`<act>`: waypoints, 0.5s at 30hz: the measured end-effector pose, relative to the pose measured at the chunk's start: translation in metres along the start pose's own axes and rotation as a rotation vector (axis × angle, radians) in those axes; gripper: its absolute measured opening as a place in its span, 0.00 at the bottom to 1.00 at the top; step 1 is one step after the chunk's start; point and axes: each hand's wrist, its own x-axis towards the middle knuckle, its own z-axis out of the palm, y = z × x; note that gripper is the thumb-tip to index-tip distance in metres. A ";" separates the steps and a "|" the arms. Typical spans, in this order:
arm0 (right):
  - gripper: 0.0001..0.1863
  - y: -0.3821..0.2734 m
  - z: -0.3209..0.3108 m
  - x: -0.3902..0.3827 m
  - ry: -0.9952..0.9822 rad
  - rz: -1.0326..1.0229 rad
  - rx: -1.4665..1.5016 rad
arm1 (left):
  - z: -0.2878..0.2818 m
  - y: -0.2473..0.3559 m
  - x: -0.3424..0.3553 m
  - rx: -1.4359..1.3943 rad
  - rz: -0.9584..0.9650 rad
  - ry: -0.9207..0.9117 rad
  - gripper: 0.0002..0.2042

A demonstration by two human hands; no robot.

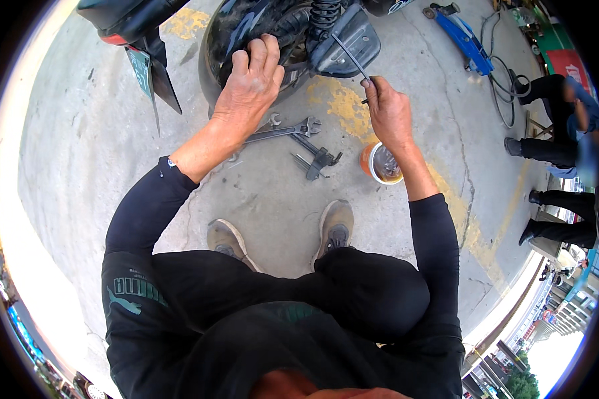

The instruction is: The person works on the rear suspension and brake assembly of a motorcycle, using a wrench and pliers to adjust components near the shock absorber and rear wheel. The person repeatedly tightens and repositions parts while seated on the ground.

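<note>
Right, the grip first: the right hand (389,110) is wrapped firmly round a slim metal rod tool (350,54), thumb laid along it, the shaft slanting far and left to the dark housing (365,38). The tip looks to meet that casing, though whether it's seated in anything is too small to tell. Stiff and fairly light, I'd judge, and slick if there's oil about; the near end is the place to hold it, with the shaft kept straight so the tip doesn't skid. The housing looks rigid and perhaps brittle at its edges, so any push there wants to be measured.

Over to the left hand (249,83), fingers bent against the glossy dark bodywork (229,30); the fingertips are partly lost, so I can't say whether they clasp anything. A coil spring (324,14) stands at the far side, just beside the housing.

Nearer, on the concrete floor (279,199), lie an adjustable wrench (306,126) and a folding hex-key set (321,159), with a tub (365,161) of dark contents just right of them. Far right, well apart, sits a blue floor jack (464,41).
</note>
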 end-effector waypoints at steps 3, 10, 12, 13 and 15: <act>0.14 0.001 0.002 -0.004 0.011 -0.012 0.003 | -0.001 -0.001 0.000 -0.004 0.002 -0.007 0.10; 0.13 0.002 0.008 -0.004 0.018 -0.021 -0.057 | 0.000 -0.001 0.002 -0.004 -0.002 0.011 0.10; 0.13 0.003 0.010 -0.003 0.027 -0.054 -0.163 | -0.001 -0.001 0.002 0.006 0.000 0.002 0.10; 0.13 0.003 0.009 -0.002 0.032 -0.071 -0.219 | -0.001 -0.001 0.002 0.008 -0.001 -0.001 0.11; 0.13 0.009 0.004 0.005 0.083 -0.191 -0.385 | -0.001 -0.001 0.002 0.015 -0.002 0.000 0.10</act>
